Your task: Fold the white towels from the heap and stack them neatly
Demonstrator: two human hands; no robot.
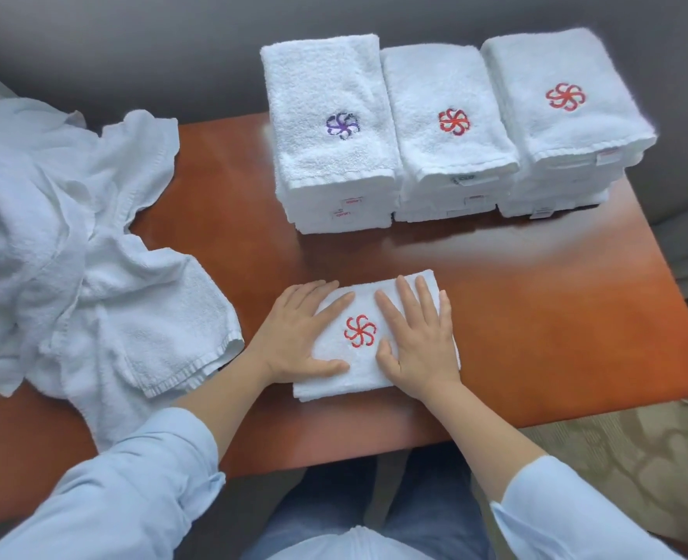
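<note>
Both hands are down flat on the folded towel (360, 373), which lies close to the table's (536, 317) near edge, about midway along it. The left hand (299, 329) presses its left half with straight, spread fingers, its outer fingers reaching past the cloth's left side. The right hand (419, 341) does the same on the right half. The hands are apart, and the red pinwheel emblem (360, 331) shows between the two thumbs. Neither hand grips anything, just palms and fingers laid flat on the cloth. Over at the left edge sits the heap (71, 236) of loose white towels, crumpled and spilling past the table's side, one hemmed corner lying just beside the left wrist. Along the far edge, running toward the far right corner, three stacks stand side by side and touching: the left stack (330, 127) topped with a purple emblem, the middle stack (447, 115) and the right stack (564, 95) both showing red ones. Light blue sleeves (144, 478) cover both forearms, and a grey sofa (132, 54) sits behind the table.
</note>
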